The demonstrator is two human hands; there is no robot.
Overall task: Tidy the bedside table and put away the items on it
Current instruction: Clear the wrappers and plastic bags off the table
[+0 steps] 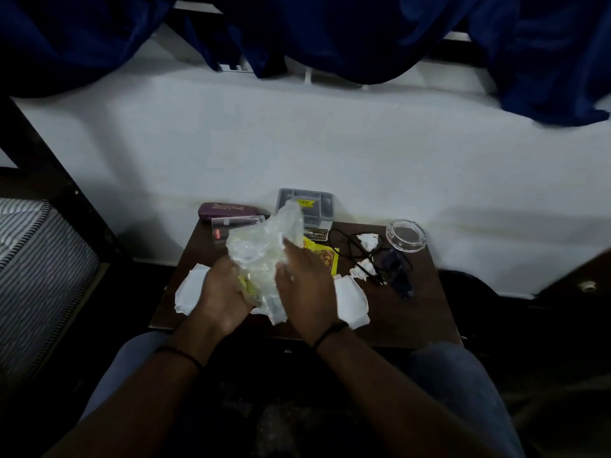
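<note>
A crumpled clear plastic bag [264,246] stands above the middle of the dark wooden bedside table [413,312]. My left hand [221,292] grips its lower left side. My right hand [307,292] holds its right side, fingers pointing up along the plastic. Something yellow shows inside the bag near my left hand. White paper sheets [350,299] lie under and beside my hands. A yellow packet [322,256] sits just behind my right hand.
At the back stand a maroon case [228,210], a clear pen box [231,224] and a grey organiser tray [314,206]. To the right lie a black cable [350,246], crumpled paper bits [367,241], a glass ashtray [405,234] and a dark blue object [398,272]. A bed [36,276] is left.
</note>
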